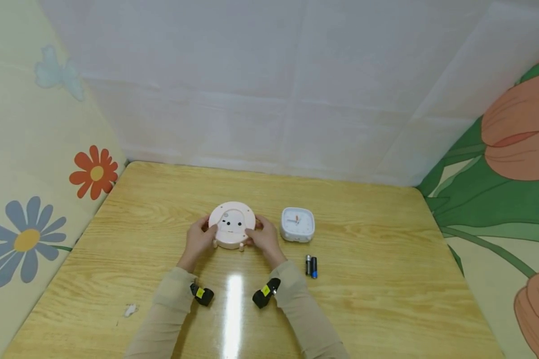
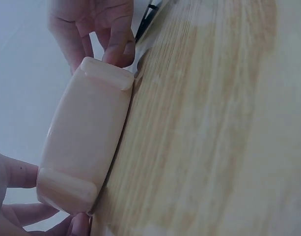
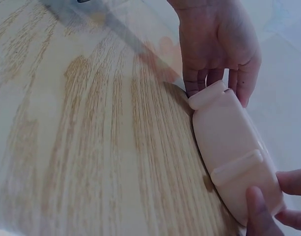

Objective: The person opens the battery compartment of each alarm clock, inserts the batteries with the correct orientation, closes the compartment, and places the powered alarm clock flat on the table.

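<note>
Left hand (image 1: 200, 240): you grip the pink device (image 1: 230, 224), left side
Right hand (image 1: 265, 238): gripping its right side (feet (image 1: 241, 247) facing you)
White clock (image 1: 298, 225): rightward, beyond the batteries (image 1: 313, 267)

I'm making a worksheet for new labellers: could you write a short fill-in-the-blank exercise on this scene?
1. Of the pink clock and the white clock, the left hand and right hand hold the ____ one.
2. The white clock stands to the person's ____ of the other.
3. The number of batteries on the table is ____.

Missing words: pink; right; two.
</note>
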Available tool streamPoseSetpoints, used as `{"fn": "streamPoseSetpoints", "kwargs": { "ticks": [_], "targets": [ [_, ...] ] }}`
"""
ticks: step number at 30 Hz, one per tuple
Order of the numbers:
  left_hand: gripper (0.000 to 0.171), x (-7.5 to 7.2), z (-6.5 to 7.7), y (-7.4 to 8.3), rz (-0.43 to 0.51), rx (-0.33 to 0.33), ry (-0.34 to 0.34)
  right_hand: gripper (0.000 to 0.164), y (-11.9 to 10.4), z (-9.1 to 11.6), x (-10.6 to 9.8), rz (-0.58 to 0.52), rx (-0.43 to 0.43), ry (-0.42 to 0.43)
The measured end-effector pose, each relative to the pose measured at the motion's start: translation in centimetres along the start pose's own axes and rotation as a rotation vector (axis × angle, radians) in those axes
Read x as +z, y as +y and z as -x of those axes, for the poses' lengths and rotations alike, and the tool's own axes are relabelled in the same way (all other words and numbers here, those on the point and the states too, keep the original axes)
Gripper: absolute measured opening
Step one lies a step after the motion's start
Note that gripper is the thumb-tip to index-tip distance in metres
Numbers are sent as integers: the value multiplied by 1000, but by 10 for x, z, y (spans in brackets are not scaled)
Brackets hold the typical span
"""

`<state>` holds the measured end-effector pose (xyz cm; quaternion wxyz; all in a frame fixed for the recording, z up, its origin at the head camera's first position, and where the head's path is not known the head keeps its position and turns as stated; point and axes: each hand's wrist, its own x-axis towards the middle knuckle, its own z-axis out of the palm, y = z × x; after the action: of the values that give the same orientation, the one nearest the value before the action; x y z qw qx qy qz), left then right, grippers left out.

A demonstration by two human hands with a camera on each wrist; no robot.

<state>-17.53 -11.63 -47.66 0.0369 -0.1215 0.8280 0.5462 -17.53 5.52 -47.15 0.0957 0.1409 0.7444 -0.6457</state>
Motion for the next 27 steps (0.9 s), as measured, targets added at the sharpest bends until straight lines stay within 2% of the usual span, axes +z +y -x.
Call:
{"fn": "streamPoseSetpoints", "kwargs": {
  "ticks": [5, 10, 17, 22, 27],
  "targets": [
    [45, 0, -1, -2, -20, 18, -4, 57, 0, 1, -1, 51, -22, 5],
    [46, -2, -1, -2, -18, 4, -24, 55, 0, 1, -1, 128, -63, 9],
    [48, -2, -2, -2, -14, -24, -40, 50, 0, 0, -3, 390, -184, 63],
    [47, -2, -2, -4, -16, -20, -34, 46, 1, 0, -4, 386, -254, 81],
    [46, -4, -2, -4, -22, -25, -44, 31, -4, 3, -6, 418, -329, 81]
  ]
}}
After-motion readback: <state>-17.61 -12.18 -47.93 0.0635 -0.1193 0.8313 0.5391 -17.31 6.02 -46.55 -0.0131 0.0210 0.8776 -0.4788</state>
